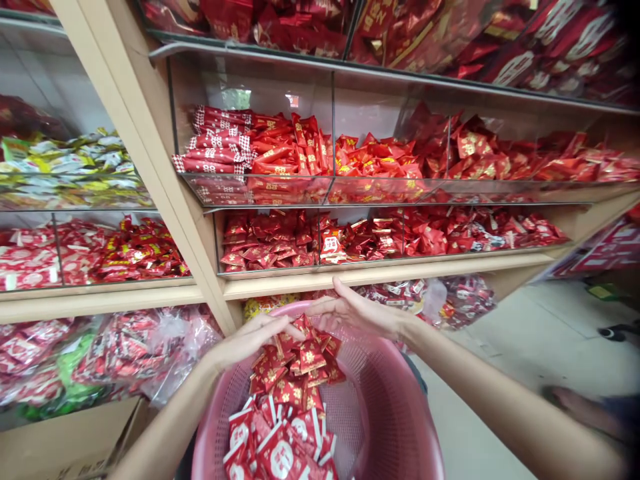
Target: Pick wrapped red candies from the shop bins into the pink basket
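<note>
Both hands are over the far side of a pink plastic basket (405,413). My left hand (257,339) reaches in from the left, fingers stretched out and touching or just above small red candy packets with gold print (310,357). My right hand (353,312) is at the far rim with its thumb up and fingers extended; nothing shows gripped in it. The red and gold packets are heaped below and between the hands. Nearer to me in the basket lie red packets with white edges and white round prints (277,450). The basket's right part shows bare mesh.
A wooden shelf (300,285) with clear bins of red-wrapped sweets (270,237) rises right behind the basket. Plastic bags of sweets (135,347) lie under it at the left, with an open cardboard box (65,440) in front. Pale floor tiles (500,373) extend on the right.
</note>
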{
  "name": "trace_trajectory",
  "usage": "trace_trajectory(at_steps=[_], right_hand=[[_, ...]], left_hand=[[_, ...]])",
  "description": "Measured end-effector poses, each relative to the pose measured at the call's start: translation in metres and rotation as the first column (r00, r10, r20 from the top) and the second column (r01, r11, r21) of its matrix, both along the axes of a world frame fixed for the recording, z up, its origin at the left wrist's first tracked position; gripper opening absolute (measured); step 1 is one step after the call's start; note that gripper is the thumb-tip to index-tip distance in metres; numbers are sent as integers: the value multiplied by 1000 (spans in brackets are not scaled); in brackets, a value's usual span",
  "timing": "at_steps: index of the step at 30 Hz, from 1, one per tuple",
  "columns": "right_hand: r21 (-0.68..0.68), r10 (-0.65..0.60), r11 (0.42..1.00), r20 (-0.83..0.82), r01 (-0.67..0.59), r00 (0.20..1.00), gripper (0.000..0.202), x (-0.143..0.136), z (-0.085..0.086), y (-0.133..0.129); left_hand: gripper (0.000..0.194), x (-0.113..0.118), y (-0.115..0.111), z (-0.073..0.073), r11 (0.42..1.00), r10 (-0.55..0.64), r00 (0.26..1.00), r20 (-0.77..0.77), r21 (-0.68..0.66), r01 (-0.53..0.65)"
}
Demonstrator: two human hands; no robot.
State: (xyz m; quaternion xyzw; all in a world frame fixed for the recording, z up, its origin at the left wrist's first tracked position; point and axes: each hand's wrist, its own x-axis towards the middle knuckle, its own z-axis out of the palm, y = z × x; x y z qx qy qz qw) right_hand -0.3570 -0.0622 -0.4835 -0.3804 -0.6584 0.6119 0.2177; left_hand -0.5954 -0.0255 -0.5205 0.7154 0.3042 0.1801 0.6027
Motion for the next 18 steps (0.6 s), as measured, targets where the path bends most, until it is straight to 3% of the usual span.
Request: trace_trajectory(at_steps=[4, 8, 11, 13, 15, 18], right_hand=[[-213, -88, 975, -131, 59, 987, 86, 9, -24, -1], [-360, -167, 930, -220, 79, 961, 82, 7, -42, -5], [-426, -272, 893, -260, 143, 926, 78, 2, -52, -13], [-406, -405, 873, -298, 269, 864, 67, 1, -56, -28], [-375, -545, 828, -362, 417, 756, 52, 3, -59, -55], [-397, -701, 710, -469, 582, 536, 37, 10, -63, -115]], left_hand=[[55, 4, -3, -12, 966, 13, 1000, 25, -259, -6], [60, 10, -5, -10, 956, 6, 1000, 19, -294, 0], [57, 17, -8, -7, 994, 57, 991, -125, -90, -69], [51, 23, -11, -8, 990, 102, 973, -206, 118, -79], [47, 27, -14, -12, 955, 116, 965, -237, 292, -43], [45, 29, -14, -21, 862, 175, 945, -277, 507, -11]])
